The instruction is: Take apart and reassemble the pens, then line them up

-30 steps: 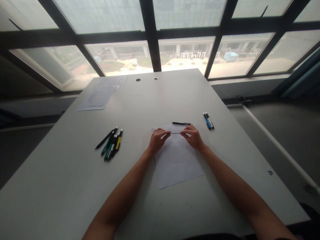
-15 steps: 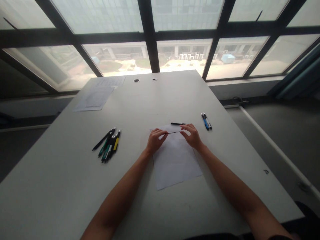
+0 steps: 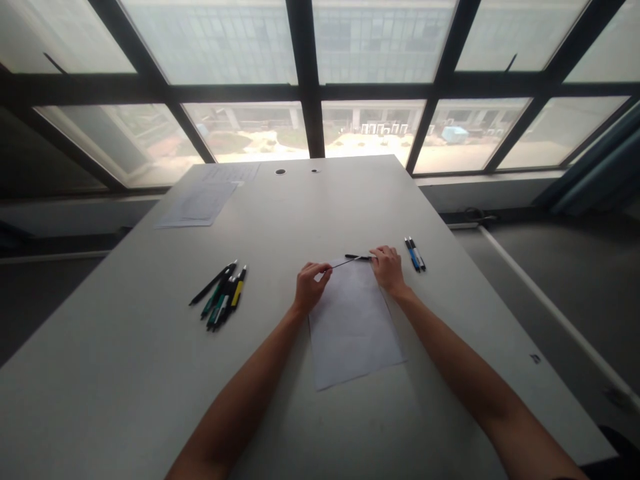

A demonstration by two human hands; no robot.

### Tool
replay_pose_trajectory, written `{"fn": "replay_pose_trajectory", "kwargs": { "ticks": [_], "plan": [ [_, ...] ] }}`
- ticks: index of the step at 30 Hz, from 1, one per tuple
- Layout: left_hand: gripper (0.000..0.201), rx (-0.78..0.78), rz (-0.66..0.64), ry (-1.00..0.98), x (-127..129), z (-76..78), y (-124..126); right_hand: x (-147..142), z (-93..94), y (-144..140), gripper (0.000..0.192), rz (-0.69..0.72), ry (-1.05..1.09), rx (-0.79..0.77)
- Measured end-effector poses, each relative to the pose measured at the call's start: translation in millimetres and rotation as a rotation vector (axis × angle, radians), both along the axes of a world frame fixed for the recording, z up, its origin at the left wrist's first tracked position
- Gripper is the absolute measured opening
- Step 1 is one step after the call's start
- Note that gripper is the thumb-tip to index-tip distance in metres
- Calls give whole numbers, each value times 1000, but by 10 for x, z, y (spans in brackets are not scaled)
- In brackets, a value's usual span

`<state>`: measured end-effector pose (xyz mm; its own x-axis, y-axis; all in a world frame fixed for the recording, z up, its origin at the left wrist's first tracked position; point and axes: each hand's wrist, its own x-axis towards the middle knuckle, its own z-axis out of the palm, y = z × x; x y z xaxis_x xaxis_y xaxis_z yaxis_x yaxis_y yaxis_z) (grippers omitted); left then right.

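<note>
My left hand (image 3: 311,285) pinches a thin dark stick, which looks like a pen refill (image 3: 343,264), between thumb and fingertips. The stick slants up to the right, above the top of a white sheet of paper (image 3: 355,327). A black pen barrel (image 3: 354,257) lies at the sheet's far edge. My right hand (image 3: 387,268) is at the barrel's right end, its fingers closed around that end. The exact grip of these fingertips is partly hidden. The refill's far end overlaps the barrel in view; whether they touch I cannot tell.
Several pens (image 3: 220,297), black, green and yellow, lie in a loose pile on the left of the white table (image 3: 280,427). Two pens (image 3: 415,254), one blue, lie to the right. Printed papers (image 3: 200,203) rest at the far left, near the windows.
My right hand has let go of the refill's right end and moved to the black barrel. My left hand still pinches the refill, now tilted more upward. The view has shifted slightly.
</note>
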<state>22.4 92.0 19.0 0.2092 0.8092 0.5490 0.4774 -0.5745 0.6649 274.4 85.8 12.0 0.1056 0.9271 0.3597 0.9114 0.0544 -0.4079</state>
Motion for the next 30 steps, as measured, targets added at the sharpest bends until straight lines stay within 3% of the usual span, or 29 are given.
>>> {"fn": "replay_pose_trajectory", "kwargs": {
  "ticks": [8,17,30],
  "plan": [
    [12,-19,44,-15,-9,-30,21,81,60,118,15,51,-49,-112],
    [15,-49,84,-13,-6,-25,31,312,-119,-115,12,38,420,183],
    [14,0,55,30,6,-10,21,257,-116,-253,13,98,463,215]
  ]
}}
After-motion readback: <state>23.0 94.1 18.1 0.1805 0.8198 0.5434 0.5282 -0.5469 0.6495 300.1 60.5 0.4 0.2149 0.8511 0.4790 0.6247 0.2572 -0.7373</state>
